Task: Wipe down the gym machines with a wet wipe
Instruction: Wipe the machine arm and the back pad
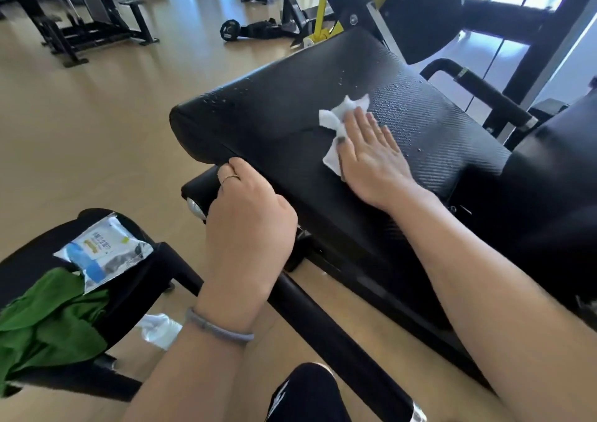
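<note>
A black padded seat (284,105) of a gym machine fills the middle of the view, with water droplets on its far and right parts. My right hand (371,153) lies flat on the pad with straight fingers, pressing a white wet wipe (336,121) that sticks out to the left of the fingers. My left hand (248,224) grips the near edge of the pad, fingers curled over it. A ring shows on one finger and a grey band on the wrist.
A pack of wet wipes (103,253) and a green cloth (42,321) lie on a black seat at lower left. A crumpled white wipe (160,328) sits on the floor below. A black handle bar (484,95) stands right of the pad. Other machines stand across the wooden floor.
</note>
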Available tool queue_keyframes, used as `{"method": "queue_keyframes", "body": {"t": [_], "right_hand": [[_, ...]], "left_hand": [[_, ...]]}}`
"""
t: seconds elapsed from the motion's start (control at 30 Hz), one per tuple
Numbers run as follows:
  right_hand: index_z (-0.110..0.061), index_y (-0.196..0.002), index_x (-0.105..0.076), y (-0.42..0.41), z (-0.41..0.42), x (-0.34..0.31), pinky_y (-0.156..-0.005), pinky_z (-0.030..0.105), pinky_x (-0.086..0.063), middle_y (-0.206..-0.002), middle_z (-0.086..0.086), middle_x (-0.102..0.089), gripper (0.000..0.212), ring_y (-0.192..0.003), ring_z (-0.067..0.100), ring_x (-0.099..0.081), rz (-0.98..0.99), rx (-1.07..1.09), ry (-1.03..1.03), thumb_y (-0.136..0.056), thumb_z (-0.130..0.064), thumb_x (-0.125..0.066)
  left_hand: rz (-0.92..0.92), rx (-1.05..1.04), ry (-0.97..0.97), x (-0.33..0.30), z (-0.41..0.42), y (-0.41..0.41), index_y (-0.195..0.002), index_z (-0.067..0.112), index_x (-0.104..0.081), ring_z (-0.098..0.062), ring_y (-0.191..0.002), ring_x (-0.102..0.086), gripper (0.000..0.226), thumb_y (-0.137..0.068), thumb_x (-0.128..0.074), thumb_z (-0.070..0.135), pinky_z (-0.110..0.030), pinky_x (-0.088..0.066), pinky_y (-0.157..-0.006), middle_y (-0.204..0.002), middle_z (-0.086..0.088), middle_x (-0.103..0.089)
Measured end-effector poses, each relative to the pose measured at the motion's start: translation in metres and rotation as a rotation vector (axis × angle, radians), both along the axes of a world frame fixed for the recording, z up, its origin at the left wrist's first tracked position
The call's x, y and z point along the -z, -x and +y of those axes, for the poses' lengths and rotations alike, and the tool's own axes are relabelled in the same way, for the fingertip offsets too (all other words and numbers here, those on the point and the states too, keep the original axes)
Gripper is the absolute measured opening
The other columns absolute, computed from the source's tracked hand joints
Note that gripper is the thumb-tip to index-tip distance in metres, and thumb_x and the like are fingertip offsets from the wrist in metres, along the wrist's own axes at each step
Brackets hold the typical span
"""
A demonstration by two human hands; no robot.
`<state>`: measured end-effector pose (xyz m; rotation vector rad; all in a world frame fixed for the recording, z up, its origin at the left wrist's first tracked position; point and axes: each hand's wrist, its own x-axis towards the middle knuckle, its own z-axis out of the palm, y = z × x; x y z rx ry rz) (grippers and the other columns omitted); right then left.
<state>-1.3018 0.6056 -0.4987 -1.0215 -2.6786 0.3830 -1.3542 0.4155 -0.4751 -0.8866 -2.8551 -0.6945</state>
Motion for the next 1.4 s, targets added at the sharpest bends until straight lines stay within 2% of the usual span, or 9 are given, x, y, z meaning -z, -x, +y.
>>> {"method": "queue_keyframes", "body": {"t": [0.1,0.23,0.33,0.47,0.67,0.8,0.87,1.1,1.4], "right_hand": [[-0.013,-0.162,0.004,-0.007,-0.002,0.001,-0.126,0.034,0.009,-0.171,0.003,0.009,0.063,-0.156,0.014,0.01,-0.003,0.167,0.074,-0.108,-0.041,-0.01],[-0.018,-0.163,0.003,-0.024,-0.055,0.014,-0.126,0.031,0.009,-0.17,-0.003,0.01,0.061,-0.155,0.009,0.012,0.047,-0.1,-0.056,-0.108,-0.042,-0.008],[-0.018,-0.163,0.002,-0.035,-0.025,0.014,-0.126,0.032,0.005,-0.17,0.001,0.008,0.062,-0.156,0.012,0.008,-0.008,0.013,-0.016,-0.108,-0.044,-0.011],[-0.014,-0.163,-0.008,-0.047,-0.004,0.013,-0.127,0.038,0.001,-0.17,0.012,0.004,0.063,-0.157,0.023,-0.006,-0.05,0.236,-0.012,-0.107,-0.044,-0.013],[-0.011,-0.156,-0.035,-0.064,-0.034,0.025,-0.123,0.04,-0.021,-0.158,0.008,-0.041,0.057,-0.149,0.026,-0.033,0.106,0.259,-0.157,-0.108,-0.04,-0.027],[-0.014,-0.163,-0.008,-0.061,-0.05,0.033,-0.128,0.041,-0.005,-0.17,0.011,-0.005,0.073,-0.158,0.025,-0.001,0.039,0.183,0.034,-0.1,-0.051,0.001],[-0.019,-0.163,0.001,-0.056,-0.036,0.027,-0.127,0.039,0.004,-0.17,0.008,0.008,0.065,-0.157,0.023,0.01,0.007,0.179,0.131,-0.105,-0.048,-0.006],[-0.015,-0.163,0.0,-0.025,0.013,0.003,-0.126,0.04,0.006,-0.17,0.013,0.008,0.064,-0.157,0.028,0.009,0.015,0.339,0.259,-0.108,-0.043,-0.014],[-0.017,-0.163,0.004,-0.006,0.022,0.007,-0.126,0.039,0.009,-0.169,0.011,0.013,0.063,-0.156,0.024,0.014,0.023,0.296,0.235,-0.108,-0.043,-0.013]], "left_hand": [[0.092,0.029,0.041,0.0,0.002,-0.004,-0.152,0.005,-0.024,-0.039,-0.12,-0.055,0.063,-0.095,-0.046,0.022,-0.045,-0.049,-0.102,-0.147,-0.025,-0.039],[0.197,0.066,0.103,0.002,0.003,-0.005,-0.154,0.009,-0.025,-0.041,-0.134,-0.042,0.066,-0.094,-0.047,0.026,-0.047,-0.035,-0.115,-0.151,-0.028,-0.03],[0.363,0.145,0.097,0.004,0.004,-0.002,-0.134,0.009,-0.047,-0.038,-0.136,-0.036,0.046,-0.092,-0.052,0.028,-0.051,-0.035,-0.114,-0.143,-0.018,-0.041],[0.409,0.249,0.148,0.004,0.007,0.0,-0.122,0.014,-0.048,-0.032,-0.121,-0.043,0.04,-0.095,-0.051,0.042,-0.045,-0.044,-0.103,-0.131,-0.013,-0.048],[0.493,0.353,0.223,0.001,0.014,0.005,-0.124,0.013,-0.046,-0.029,-0.118,-0.044,0.039,-0.1,-0.044,0.043,-0.041,-0.043,-0.102,-0.13,-0.012,-0.045],[0.477,0.4,0.241,0.002,0.023,0.008,-0.127,0.011,-0.043,-0.028,-0.12,-0.042,0.042,-0.1,-0.037,0.042,-0.041,-0.04,-0.105,-0.134,-0.012,-0.043],[0.465,0.411,0.267,0.004,0.024,0.006,-0.129,0.011,-0.041,-0.029,-0.123,-0.039,0.043,-0.1,-0.033,0.042,-0.041,-0.038,-0.108,-0.137,-0.011,-0.041],[0.447,0.413,0.342,-0.016,0.047,0.029,-0.124,0.009,-0.043,-0.035,-0.118,-0.042,0.037,-0.101,-0.036,0.037,-0.046,-0.037,-0.099,-0.135,-0.015,-0.042],[0.665,0.659,0.212,-0.012,0.101,0.058,-0.083,0.011,-0.054,-0.032,-0.075,-0.053,0.025,-0.089,-0.037,0.028,-0.041,-0.042,-0.066,-0.082,-0.01,-0.056]]}}
